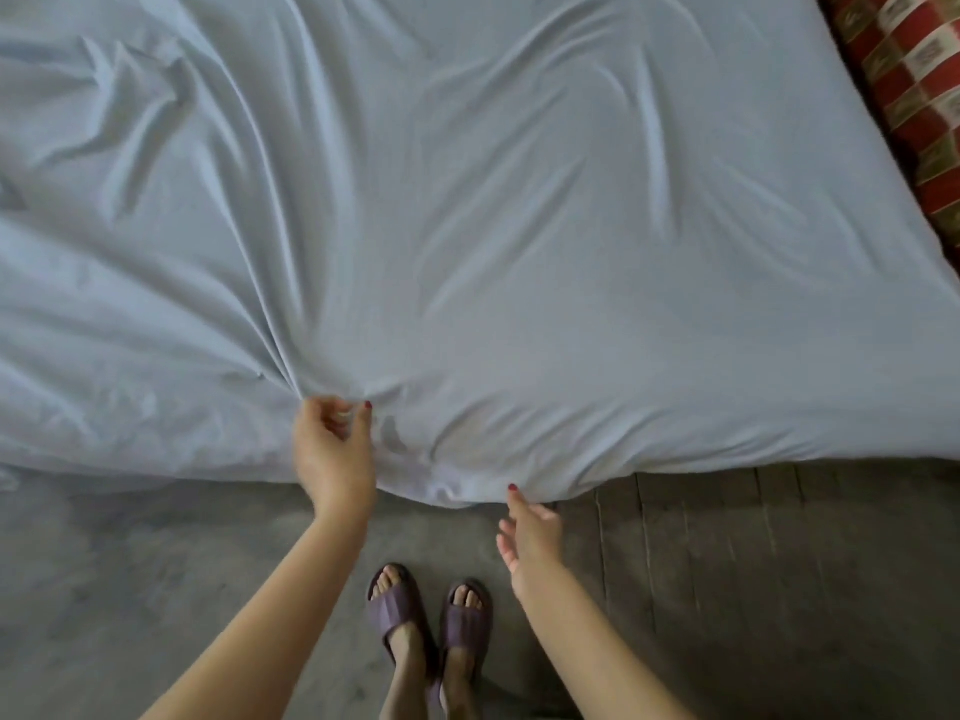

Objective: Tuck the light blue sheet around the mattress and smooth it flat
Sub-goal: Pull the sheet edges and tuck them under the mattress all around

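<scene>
While the light blue sheet (467, 226) lies spread across the mattress, filling nearly the whole upper view, it is far from flat: long creases fan out from a gathered point just above the left hand's fingertips, and a rumpled patch sits well beyond them toward the far left. Look at the left hand (332, 454) now, at the near edge of the bed, fingers curled in and thumb raised beside them, bunching a fold of the fabric between them. Just to the right of that thumb the sheet's edge hangs down over the side in a soft rounded bulge, its lowest part reaching toward the floor. Over to the right hand (530, 532), just below that hanging edge: fingers loose and spread, one red-nailed fingertip up against the hem, and whether it actually presses the cloth or only brushes it is hard to tell from this angle. It grasps nothing. Below and between the two wrists stand the person's feet in purple slippers (431, 615) on a grey floor (130, 563). To the right of the right hand's fingers, darker planks (753, 537) run under the bed's edge. Far beyond them, at the top right corner, a red patterned cloth (914, 80) lies alongside the sheet.
</scene>
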